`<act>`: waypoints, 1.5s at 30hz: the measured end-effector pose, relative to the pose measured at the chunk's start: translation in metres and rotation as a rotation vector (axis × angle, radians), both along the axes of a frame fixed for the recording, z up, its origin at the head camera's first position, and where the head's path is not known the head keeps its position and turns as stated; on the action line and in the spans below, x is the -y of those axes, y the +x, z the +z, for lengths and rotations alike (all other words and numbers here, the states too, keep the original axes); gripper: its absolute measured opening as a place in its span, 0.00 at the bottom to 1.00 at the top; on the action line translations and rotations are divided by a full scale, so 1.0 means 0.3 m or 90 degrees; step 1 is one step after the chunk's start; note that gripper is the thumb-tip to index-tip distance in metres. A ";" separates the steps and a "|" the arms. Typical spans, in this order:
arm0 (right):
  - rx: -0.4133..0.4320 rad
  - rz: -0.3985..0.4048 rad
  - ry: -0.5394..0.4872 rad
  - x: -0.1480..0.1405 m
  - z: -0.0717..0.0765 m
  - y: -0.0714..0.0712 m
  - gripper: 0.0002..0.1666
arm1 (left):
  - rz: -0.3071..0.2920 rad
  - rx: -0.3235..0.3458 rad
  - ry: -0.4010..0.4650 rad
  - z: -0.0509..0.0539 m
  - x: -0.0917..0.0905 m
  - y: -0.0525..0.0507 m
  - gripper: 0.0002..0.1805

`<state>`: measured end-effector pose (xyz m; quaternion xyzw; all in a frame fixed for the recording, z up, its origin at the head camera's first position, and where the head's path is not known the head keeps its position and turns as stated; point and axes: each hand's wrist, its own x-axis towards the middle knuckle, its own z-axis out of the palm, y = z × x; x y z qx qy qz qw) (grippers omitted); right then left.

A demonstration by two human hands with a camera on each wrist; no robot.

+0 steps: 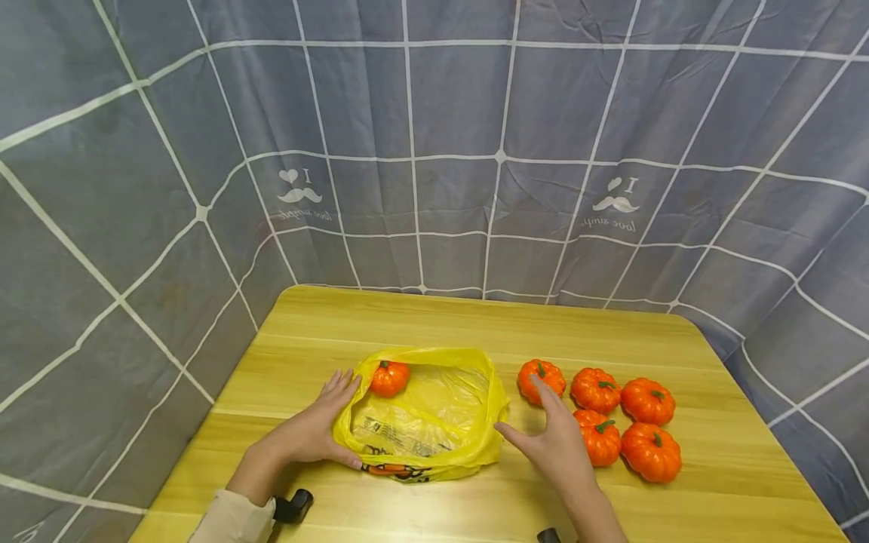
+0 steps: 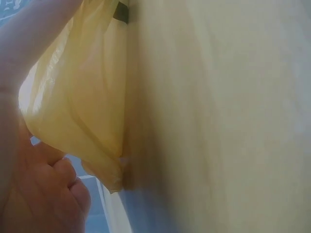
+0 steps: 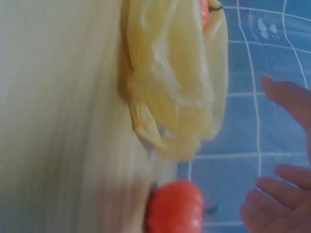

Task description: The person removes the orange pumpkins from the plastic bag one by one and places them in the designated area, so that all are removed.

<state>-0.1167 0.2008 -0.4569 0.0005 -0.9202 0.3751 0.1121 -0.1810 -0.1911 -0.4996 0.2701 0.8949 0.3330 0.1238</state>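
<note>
A yellow plastic bag (image 1: pixel 494 441) lies on the table with its mouth spread wide, and a small orange pumpkin (image 1: pixel 389 379) sits inside at its left. My left hand (image 1: pixel 314 428) rests along the bag's left side, thumb near the front and fingers toward the back. The left wrist view shows the bag's wall (image 2: pixel 97 97) between thumb and fingers. My right hand (image 1: pixel 558 446) is held just off the bag's right edge, thumb and fingers spread, holding nothing. Its fingers partly cover the nearest pumpkin (image 1: pixel 553 375) in the head view.
Several more orange pumpkins (image 1: pixel 648 401) with green stems stand grouped on the right of the wooden table (image 1: pixel 733 467). Grey curtains (image 1: pixel 455 196) with white grid lines enclose the back and sides. A black object (image 1: pixel 294 506) shows by the left wrist.
</note>
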 end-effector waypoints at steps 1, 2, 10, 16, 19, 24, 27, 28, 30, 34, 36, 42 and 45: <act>0.000 0.006 -0.006 0.013 -0.008 -0.004 0.57 | 0.000 0.001 0.000 0.001 -0.001 0.002 0.76; -0.001 0.012 -0.009 0.026 -0.016 -0.007 0.57 | -0.001 0.001 -0.001 0.000 -0.002 0.004 0.76; 0.008 0.071 -0.018 0.157 -0.050 -0.038 0.56 | -0.011 -0.006 -0.013 0.001 -0.005 0.012 0.76; -0.010 0.132 -0.013 0.243 -0.041 -0.067 0.56 | -0.015 -0.010 -0.012 0.010 -0.009 0.009 0.76; -0.011 0.148 -0.008 0.280 -0.042 -0.083 0.56 | -0.019 -0.012 -0.012 0.012 -0.010 0.006 0.75; 0.008 0.168 0.001 0.334 -0.043 -0.115 0.56 | -0.021 -0.017 -0.012 0.018 -0.010 0.000 0.75; 0.018 0.171 0.000 0.360 -0.042 -0.141 0.57 | -0.018 -0.022 -0.011 0.024 -0.009 -0.003 0.75; 0.022 0.172 -0.003 0.368 -0.043 -0.150 0.57 | -0.018 -0.023 -0.010 0.025 -0.009 -0.003 0.75; 0.034 0.176 -0.005 0.383 -0.049 -0.167 0.57 | -0.018 -0.021 -0.008 0.028 -0.009 -0.002 0.75; 0.058 0.192 -0.010 0.412 -0.067 -0.198 0.57 | -0.020 -0.008 -0.009 0.027 -0.010 0.006 0.75; 0.066 0.195 -0.007 0.425 -0.074 -0.210 0.57 | -0.022 -0.005 -0.009 0.024 -0.011 0.010 0.75; 0.077 0.195 0.013 0.453 -0.096 -0.237 0.56 | -0.023 -0.004 -0.012 0.016 -0.013 0.014 0.74; 0.080 0.200 0.019 0.465 -0.110 -0.246 0.55 | -0.024 -0.003 -0.012 0.012 -0.013 0.017 0.73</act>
